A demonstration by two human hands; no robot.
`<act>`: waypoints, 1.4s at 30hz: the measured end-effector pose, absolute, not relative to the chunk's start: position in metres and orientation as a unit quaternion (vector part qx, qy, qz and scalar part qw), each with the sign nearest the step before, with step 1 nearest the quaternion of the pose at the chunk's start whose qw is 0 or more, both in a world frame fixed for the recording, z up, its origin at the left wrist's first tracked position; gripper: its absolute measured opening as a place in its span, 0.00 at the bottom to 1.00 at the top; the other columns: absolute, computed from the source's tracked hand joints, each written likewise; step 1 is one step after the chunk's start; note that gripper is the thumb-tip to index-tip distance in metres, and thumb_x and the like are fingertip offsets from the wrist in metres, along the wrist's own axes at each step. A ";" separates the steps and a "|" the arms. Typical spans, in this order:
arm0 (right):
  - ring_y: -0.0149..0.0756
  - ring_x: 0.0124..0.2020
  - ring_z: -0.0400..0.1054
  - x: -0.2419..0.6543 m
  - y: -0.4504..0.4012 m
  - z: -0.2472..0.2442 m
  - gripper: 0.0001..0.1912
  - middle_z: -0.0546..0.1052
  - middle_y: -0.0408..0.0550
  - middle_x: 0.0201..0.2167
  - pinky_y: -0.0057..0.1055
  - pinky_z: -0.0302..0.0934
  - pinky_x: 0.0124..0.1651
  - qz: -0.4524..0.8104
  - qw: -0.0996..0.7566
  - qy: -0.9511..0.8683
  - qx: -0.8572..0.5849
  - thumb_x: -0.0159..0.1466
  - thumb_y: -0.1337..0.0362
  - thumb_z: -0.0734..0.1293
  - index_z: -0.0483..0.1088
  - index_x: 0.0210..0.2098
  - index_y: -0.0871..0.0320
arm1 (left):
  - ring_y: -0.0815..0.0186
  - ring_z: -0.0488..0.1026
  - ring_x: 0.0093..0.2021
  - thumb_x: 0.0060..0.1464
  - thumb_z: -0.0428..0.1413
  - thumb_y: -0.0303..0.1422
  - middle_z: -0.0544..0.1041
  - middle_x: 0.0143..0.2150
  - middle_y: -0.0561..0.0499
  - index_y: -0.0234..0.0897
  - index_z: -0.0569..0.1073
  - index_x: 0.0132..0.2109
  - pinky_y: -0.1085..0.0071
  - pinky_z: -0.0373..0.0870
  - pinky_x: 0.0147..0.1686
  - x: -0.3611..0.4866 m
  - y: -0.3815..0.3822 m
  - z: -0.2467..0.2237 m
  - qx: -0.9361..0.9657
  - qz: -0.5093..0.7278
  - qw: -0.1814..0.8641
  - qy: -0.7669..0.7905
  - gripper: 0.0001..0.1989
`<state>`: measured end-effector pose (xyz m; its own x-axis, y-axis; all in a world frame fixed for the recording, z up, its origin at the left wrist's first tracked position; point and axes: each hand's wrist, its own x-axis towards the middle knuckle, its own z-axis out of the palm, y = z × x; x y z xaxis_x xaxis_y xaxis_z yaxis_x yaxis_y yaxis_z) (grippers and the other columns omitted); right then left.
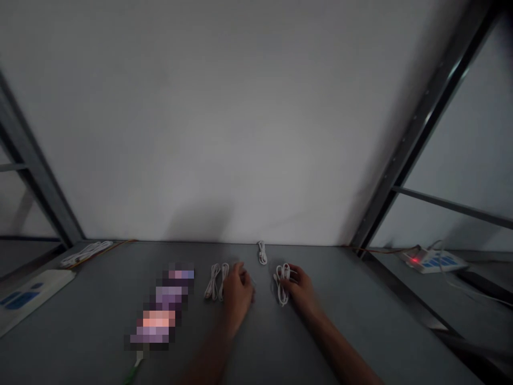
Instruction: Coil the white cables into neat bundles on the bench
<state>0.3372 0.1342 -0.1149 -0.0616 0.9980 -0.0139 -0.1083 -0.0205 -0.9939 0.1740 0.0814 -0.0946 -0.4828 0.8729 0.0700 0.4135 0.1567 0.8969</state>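
Nearest the camera, a bare left forearm (208, 361) and right forearm (340, 347) reach in from the lower edge across a grey tabletop (380, 315).

Grip, right: the right hand (300, 291) is curled closed around a coiled white cable (282, 283), fingers (289, 272) over the coil, which lies on the table at the hand's left side. Grip, left: the left hand (237, 297) is blurred, knuckles up and fingers curled down towards the table. Whether it holds anything cannot be told.

Count: five white cable bundles. Besides the one in the right hand, a pair of looped white cables (215, 282) lies side by side just beside the left hand, on its far left. A small white cable coil (262, 252) lies alone near the table's far edge, between the hands and beyond them. A longer white cable bundle (86, 253) lies in the far left corner, beside an orange wire (105, 252).

Left of the hands is a pixelated, unreadable object (160, 307), with a green item (136, 369) at its near end. One white slab with blue markings (28, 299) sits at the left edge. One white power strip (433, 261), red light lit, sits off to the right, past a metal frame upright (420, 123).
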 end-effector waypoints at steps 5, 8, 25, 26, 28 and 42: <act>0.47 0.39 0.74 0.336 0.131 -0.113 0.27 0.78 0.55 0.41 0.41 0.69 0.41 0.556 0.494 -0.533 -0.404 0.44 0.62 0.75 0.67 0.43 0.58 | 0.73 0.70 0.20 0.57 0.49 0.37 0.77 0.36 0.47 0.34 0.70 0.44 0.79 0.60 0.15 0.180 0.077 -0.087 0.501 0.501 0.252 0.659 0.13; 0.45 0.40 0.74 0.333 0.123 -0.106 0.24 0.79 0.53 0.39 0.39 0.68 0.44 0.565 0.487 -0.579 -0.328 0.48 0.60 0.76 0.69 0.42 0.57 | 0.69 0.69 0.19 0.57 0.47 0.46 0.73 0.24 0.51 0.33 0.73 0.39 0.77 0.59 0.17 0.185 0.074 -0.086 0.545 0.468 0.314 0.620 0.20; 0.32 0.29 0.69 0.336 0.126 -0.106 0.12 0.76 0.42 0.26 0.27 0.62 0.35 0.687 0.513 -0.464 -0.223 0.44 0.69 0.77 0.75 0.28 0.58 | 0.72 0.69 0.23 0.57 0.47 0.32 0.75 0.39 0.49 0.38 0.69 0.51 0.75 0.64 0.23 0.183 0.072 -0.091 0.632 0.417 0.416 0.503 0.15; 0.31 0.28 0.68 0.336 0.126 -0.106 0.12 0.75 0.41 0.25 0.27 0.61 0.34 0.702 0.520 -0.436 -0.217 0.43 0.70 0.77 0.74 0.27 0.57 | 0.72 0.69 0.24 0.55 0.47 0.30 0.74 0.40 0.49 0.38 0.68 0.50 0.75 0.64 0.24 0.184 0.071 -0.089 0.629 0.424 0.395 0.518 0.15; 0.31 0.28 0.68 0.338 0.127 -0.106 0.13 0.75 0.41 0.26 0.27 0.62 0.35 0.722 0.525 -0.398 -0.210 0.42 0.71 0.77 0.74 0.27 0.57 | 0.73 0.68 0.24 0.52 0.51 0.29 0.73 0.39 0.51 0.38 0.67 0.47 0.74 0.64 0.26 0.185 0.072 -0.086 0.609 0.450 0.320 0.569 0.13; 0.31 0.31 0.67 0.340 0.114 -0.094 0.12 0.74 0.41 0.28 0.29 0.63 0.40 0.752 0.483 -0.417 -0.166 0.47 0.68 0.77 0.75 0.31 0.55 | 0.70 0.65 0.20 0.55 0.50 0.46 0.74 0.26 0.52 0.34 0.73 0.37 0.73 0.58 0.21 0.187 0.073 -0.090 0.593 0.410 0.432 0.542 0.18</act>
<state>0.3396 0.1139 -0.0938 -0.4779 0.8648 0.1539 -0.5886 -0.1853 -0.7869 0.1871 0.0731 -0.0896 0.0762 0.9969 0.0173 0.2882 -0.0387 0.9568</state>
